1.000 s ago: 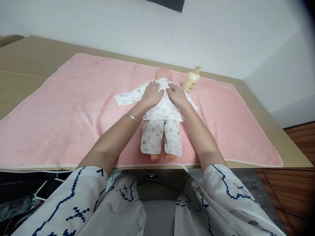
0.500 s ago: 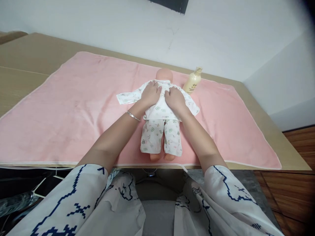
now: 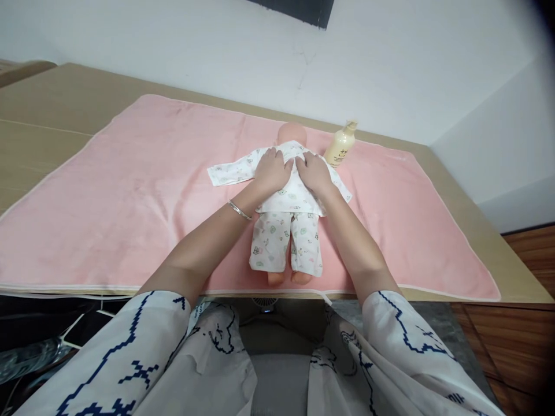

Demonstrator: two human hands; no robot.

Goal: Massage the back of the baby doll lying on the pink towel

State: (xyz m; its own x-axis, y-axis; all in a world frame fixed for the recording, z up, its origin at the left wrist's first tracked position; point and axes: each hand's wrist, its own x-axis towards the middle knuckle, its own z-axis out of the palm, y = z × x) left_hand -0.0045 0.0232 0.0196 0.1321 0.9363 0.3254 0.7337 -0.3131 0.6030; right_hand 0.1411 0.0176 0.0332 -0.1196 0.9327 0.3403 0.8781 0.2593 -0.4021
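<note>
A baby doll [image 3: 288, 231] in white printed pyjamas lies on a pink towel [image 3: 130, 190], its bald head [image 3: 292, 133] away from me and its bare feet at the near edge. My left hand [image 3: 272, 170] lies flat on the doll's upper body, fingers stretched out. My right hand [image 3: 313, 171] rests beside it on the same shirt, fingers also extended. The thumbs nearly meet at the middle of the shirt. One empty sleeve [image 3: 229, 171] spreads out to the left. A silver bangle [image 3: 239, 210] circles my left wrist.
A cream lotion bottle [image 3: 341, 147] stands on the towel just right of the doll's head. The towel covers a tan table [image 3: 52, 110] set against a white wall. Wooden floor [image 3: 524, 346] shows at the right, dark clutter below the table's left edge.
Both hands have shifted slightly on the doll's upper body, closing in toward the middle of the shirt and spreading again. The doll and bottle stay in place.
</note>
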